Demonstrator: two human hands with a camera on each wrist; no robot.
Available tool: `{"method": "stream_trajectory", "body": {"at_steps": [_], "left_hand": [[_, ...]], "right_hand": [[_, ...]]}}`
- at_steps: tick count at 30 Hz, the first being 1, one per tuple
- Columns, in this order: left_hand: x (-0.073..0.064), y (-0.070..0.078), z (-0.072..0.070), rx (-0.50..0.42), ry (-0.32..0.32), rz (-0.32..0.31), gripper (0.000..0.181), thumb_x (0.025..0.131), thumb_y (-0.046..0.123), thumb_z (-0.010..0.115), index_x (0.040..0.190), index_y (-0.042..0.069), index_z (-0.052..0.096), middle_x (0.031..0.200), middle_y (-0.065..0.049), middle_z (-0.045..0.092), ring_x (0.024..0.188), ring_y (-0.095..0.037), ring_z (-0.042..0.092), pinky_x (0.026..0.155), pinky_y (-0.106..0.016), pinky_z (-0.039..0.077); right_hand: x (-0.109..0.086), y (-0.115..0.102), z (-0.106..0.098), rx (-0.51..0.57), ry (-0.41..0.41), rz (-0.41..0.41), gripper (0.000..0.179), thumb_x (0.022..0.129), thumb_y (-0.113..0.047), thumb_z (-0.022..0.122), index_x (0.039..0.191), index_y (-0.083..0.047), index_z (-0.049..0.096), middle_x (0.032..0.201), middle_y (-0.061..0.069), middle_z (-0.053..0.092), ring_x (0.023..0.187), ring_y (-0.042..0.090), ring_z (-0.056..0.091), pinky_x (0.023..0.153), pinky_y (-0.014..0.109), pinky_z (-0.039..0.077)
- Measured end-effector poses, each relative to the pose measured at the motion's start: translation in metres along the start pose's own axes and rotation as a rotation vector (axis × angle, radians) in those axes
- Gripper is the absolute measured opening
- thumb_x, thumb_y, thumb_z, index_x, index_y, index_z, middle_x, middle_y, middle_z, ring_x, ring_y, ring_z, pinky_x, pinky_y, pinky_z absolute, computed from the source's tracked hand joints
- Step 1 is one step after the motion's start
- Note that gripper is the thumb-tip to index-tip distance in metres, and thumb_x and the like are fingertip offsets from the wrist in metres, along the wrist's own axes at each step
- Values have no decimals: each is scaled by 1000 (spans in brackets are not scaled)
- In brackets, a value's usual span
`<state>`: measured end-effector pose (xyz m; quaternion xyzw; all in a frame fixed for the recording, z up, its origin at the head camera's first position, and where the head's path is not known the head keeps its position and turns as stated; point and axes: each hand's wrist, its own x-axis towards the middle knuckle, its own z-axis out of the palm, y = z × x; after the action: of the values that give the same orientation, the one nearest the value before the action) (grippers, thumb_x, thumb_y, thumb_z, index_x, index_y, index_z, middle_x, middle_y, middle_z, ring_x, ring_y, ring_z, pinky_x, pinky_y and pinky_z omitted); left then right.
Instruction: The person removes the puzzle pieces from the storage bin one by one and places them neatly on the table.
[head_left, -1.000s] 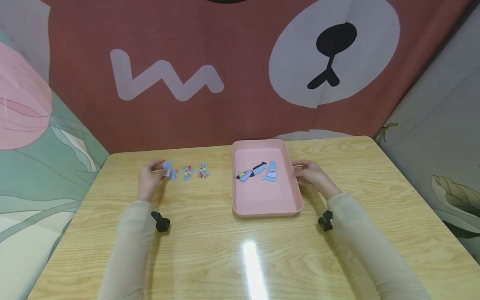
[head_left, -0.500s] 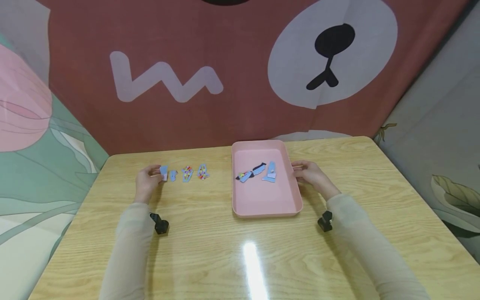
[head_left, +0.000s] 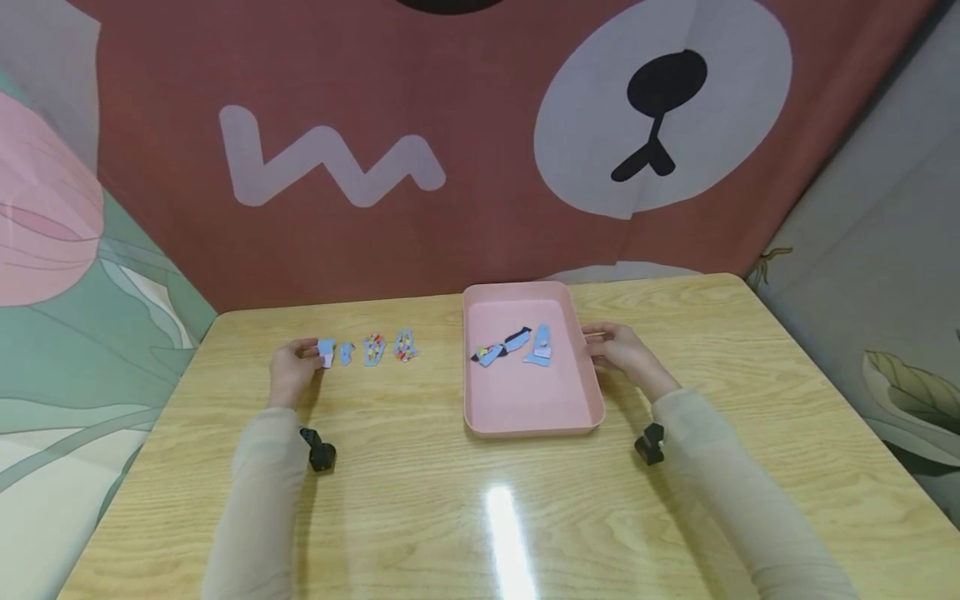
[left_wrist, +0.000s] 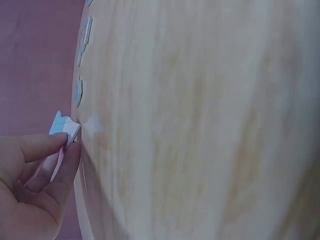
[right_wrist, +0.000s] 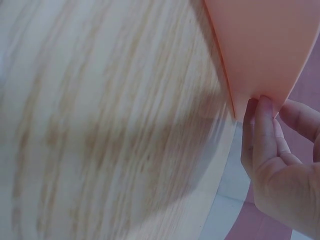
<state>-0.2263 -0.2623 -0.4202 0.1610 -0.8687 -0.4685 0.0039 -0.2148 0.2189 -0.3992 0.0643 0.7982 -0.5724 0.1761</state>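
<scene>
In the head view my left hand (head_left: 292, 367) pinches a small flat light-blue and white puzzle piece (head_left: 326, 351) at the table's far left. The left wrist view shows this piece (left_wrist: 65, 126) tilted between thumb and fingers, one corner close to the table. A small blue piece (head_left: 346, 353) and two blue pieces with multicoloured patterns (head_left: 374, 349) lie in a row to its right. My right hand (head_left: 625, 354) touches the outer right wall of a pink tray (head_left: 528, 417), its fingers nearly straight against the wall (right_wrist: 265, 60) in the right wrist view.
Several blue, black and patterned pieces (head_left: 542, 345) lie inside the tray. The wooden table (head_left: 405, 500) ends at a hanging cloth (head_left: 360, 250) with a bear print. Black devices (head_left: 321, 451) sit at both wrists.
My left hand has drawn slightly left and nearer with the puzzle piece, opening a gap to the small blue piece. The piece has turned more upright. The right hand stays at the tray.
</scene>
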Motion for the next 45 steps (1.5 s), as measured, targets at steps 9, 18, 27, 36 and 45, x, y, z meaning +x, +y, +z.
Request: {"method": "stream_trajectory", "body": {"at_steps": [9, 18, 27, 36, 45], "left_hand": [[1, -3, 2, 76, 25, 47, 38, 93, 2, 54, 129, -11, 52, 126, -30, 57, 113, -35, 57, 66, -6, 42], [3, -4, 3, 82, 31, 28, 38, 93, 3, 55, 129, -11, 52, 127, -30, 57, 115, -36, 58, 83, -23, 53], [1, -3, 2, 75, 54, 23, 38, 93, 4, 55, 128, -11, 52, 125, -31, 57, 115, -37, 57, 96, -39, 50], [-3, 6, 1, 45, 42, 49, 41, 93, 6, 53, 131, -8, 51, 127, -29, 57, 109, -33, 58, 61, -5, 40], [-9, 38, 19, -22, -70, 115, 44, 95, 7, 52, 137, -5, 46, 132, -26, 55, 112, -34, 58, 74, -12, 50]], "right_hand": [[2, 2, 0, -1, 2, 4, 51, 95, -3, 49, 142, 9, 33, 141, 30, 41, 90, 3, 59, 78, 13, 52], [1, -1, 1, 3, 15, 18, 51, 96, -3, 48, 143, 8, 32, 143, 30, 40, 91, 3, 59, 78, 13, 52], [0, -2, 2, -3, 13, 11, 52, 95, -4, 49, 143, 9, 32, 140, 30, 42, 92, 5, 60, 81, 15, 53], [1, -1, 2, -9, 18, 16, 50, 96, -4, 48, 142, 8, 33, 139, 29, 43, 90, 4, 60, 79, 14, 52], [3, 0, 2, -21, 11, 23, 51, 96, -5, 49, 143, 6, 33, 141, 28, 42, 98, 9, 59, 88, 18, 53]]}}
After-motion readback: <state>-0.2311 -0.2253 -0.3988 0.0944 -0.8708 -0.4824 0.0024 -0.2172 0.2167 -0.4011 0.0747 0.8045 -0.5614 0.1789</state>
